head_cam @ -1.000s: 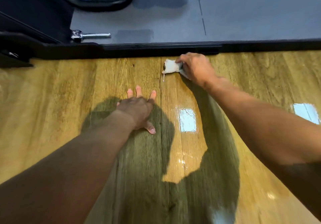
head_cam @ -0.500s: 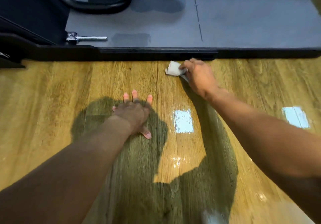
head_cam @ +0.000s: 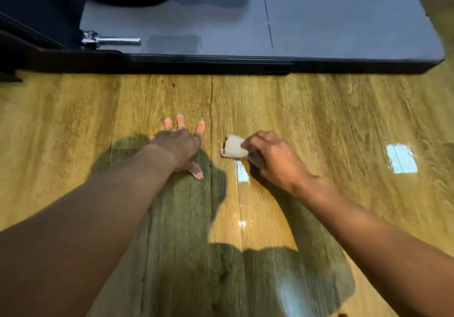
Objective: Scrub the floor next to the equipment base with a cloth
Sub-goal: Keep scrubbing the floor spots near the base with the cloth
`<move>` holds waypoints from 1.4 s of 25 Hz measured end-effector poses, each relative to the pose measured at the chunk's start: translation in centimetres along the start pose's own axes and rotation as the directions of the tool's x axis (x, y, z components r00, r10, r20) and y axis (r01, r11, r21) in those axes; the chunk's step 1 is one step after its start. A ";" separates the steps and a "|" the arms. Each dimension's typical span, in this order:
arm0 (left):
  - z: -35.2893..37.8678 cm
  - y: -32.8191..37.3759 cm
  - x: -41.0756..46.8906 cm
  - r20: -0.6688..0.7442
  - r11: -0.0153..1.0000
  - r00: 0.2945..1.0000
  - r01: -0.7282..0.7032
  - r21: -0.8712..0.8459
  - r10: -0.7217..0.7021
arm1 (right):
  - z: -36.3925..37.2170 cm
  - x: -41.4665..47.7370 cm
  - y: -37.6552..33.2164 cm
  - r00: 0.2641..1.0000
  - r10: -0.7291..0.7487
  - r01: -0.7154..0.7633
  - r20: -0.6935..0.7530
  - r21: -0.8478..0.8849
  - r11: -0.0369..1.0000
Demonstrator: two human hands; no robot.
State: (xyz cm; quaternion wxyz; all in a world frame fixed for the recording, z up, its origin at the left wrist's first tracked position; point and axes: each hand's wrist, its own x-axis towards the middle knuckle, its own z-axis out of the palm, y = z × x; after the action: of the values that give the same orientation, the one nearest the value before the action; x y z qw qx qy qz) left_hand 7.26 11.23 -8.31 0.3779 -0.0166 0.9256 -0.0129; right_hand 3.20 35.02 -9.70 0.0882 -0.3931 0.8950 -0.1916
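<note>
Ideally the right hand (head_cam: 272, 159), pinching the small crumpled white cloth (head_cam: 233, 146) on the glossy wooden plank floor (head_cam: 319, 110) well short of the black equipment base (head_cam: 245, 64), should press firmly and work toward that edge, while the left hand (head_cam: 180, 146) braces flat, fingers (head_cam: 181, 122) spread.

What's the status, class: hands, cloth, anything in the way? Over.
Left hand flat on the floor, open. Right hand grips the cloth, on the floor, apart from the equipment base. Nothing lies between them.
</note>
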 end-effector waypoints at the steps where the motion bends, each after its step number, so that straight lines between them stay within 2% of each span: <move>1: 0.1 0.0 0.1 -0.004 1.000 1.000 -0.002 0.000 0.002 | 0.0 -2.0 -0.6 0.996 -0.071 0.072 0.055 -0.018 0.997; 2: 0.0 0.0 0.1 -0.008 1.000 1.000 0.001 -0.006 -0.001 | -0.2 -2.5 -0.4 0.992 -0.096 0.098 0.083 -0.014 0.995; 3: -0.1 0.1 0.1 -0.009 1.000 1.000 0.006 -0.019 -0.006 | -0.7 -1.6 0.1 0.995 -0.055 0.057 0.087 -0.020 0.998; 6: -0.2 0.2 -0.1 -0.014 0.999 1.000 0.027 -0.045 -0.028 | -1.5 1.3 1.5 0.985 0.171 -0.171 0.002 -0.042 0.984; 7: -0.2 0.2 -0.2 -0.013 0.998 0.999 0.029 -0.057 -0.030 | -1.3 0.6 1.3 0.979 0.201 -0.201 -0.020 -0.027 0.979; 8: -0.2 0.3 -0.2 -0.012 0.997 0.999 0.033 -0.069 -0.034 | -0.8 -1.2 0.6 0.983 0.180 -0.181 -0.025 -0.020 0.983; 10: -0.1 0.3 -0.3 -0.012 0.996 0.999 0.043 -0.084 -0.044 | 0.6 -6.9 -1.9 0.996 -0.023 0.025 0.083 -0.023 0.999; 12: -0.1 0.2 -0.1 -0.018 0.995 0.999 0.049 -0.085 -0.050 | 0.4 -10.0 -2.4 0.940 -0.244 0.261 0.240 -0.041 0.964; 13: -0.1 0.3 0.0 -0.021 0.995 0.999 0.047 -0.088 -0.049 | -0.1 -9.2 -1.6 0.923 -0.270 0.294 0.273 -0.050 0.955; 17: -0.2 0.3 -0.2 -0.032 0.996 0.998 0.047 -0.078 -0.049 | -1.3 -6.2 0.1 0.991 -0.033 0.045 0.131 -0.092 0.995; 19: -0.2 0.3 -0.2 -0.019 0.994 0.998 0.051 -0.092 -0.053 | 0.1 -10.0 -1.3 0.988 -0.109 0.115 0.105 -0.051 0.992; 21: -0.2 0.3 -0.2 -0.011 0.993 0.998 0.060 -0.102 -0.061 | 0.5 -14.3 -3.0 0.928 -0.316 0.327 0.195 -0.027 0.945; 22: -0.2 0.4 -0.2 -0.009 0.993 0.998 0.064 -0.103 -0.066 | 0.2 -14.6 -2.9 0.903 -0.352 0.362 0.246 0.005 0.932; 23: -0.3 0.4 -0.3 -0.008 0.992 0.998 0.069 -0.102 -0.070 | -0.1 -13.5 -2.4 0.908 -0.320 0.326 0.272 0.025 0.945; 25: -0.4 0.5 -0.2 -0.008 0.992 0.997 0.074 -0.100 -0.075 | -0.7 -10.2 -1.3 0.974 -0.147 0.147 0.174 0.018 0.989; 27: -0.3 0.5 -0.2 -0.011 0.992 0.997 0.074 -0.106 -0.076 | -0.4 -9.7 -1.1 0.992 -0.063 0.060 0.105 0.031 0.998; 29: -0.2 0.3 -0.1 -0.019 0.992 0.997 0.075 -0.104 -0.077 | 0.5 -12.9 -2.3 0.980 -0.149 0.146 0.132 0.035 0.989; 31: 0.0 0.4 0.0 -0.021 0.992 0.997 0.077 -0.101 -0.079 | 0.5 -16.6 -2.8 0.928 -0.326 0.328 0.179 0.019 0.944; 32: -0.1 0.5 0.0 -0.021 0.992 0.996 0.079 -0.102 -0.082 | 0.1 -16.7 -2.1 0.912 -0.359 0.364 0.198 0.012 0.931; 34: -0.2 0.6 -0.1 -0.020 0.991 0.996 0.086 -0.099 -0.088 | -0.8 -13.7 -0.3 0.947 -0.246 0.246 0.206 0.029 0.969; 35: -0.3 0.7 -0.1 -0.021 0.992 0.996 0.086 -0.091 -0.089 | -1.1 -11.8 0.7 0.978 -0.156 0.156 0.141 0.012 0.988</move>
State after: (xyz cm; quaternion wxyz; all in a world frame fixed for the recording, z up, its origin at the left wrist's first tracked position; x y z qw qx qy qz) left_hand 7.12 11.99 -8.03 0.3642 -0.0739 0.9283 0.0119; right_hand 10.34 44.43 -8.90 0.1363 -0.4748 0.8527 -0.1700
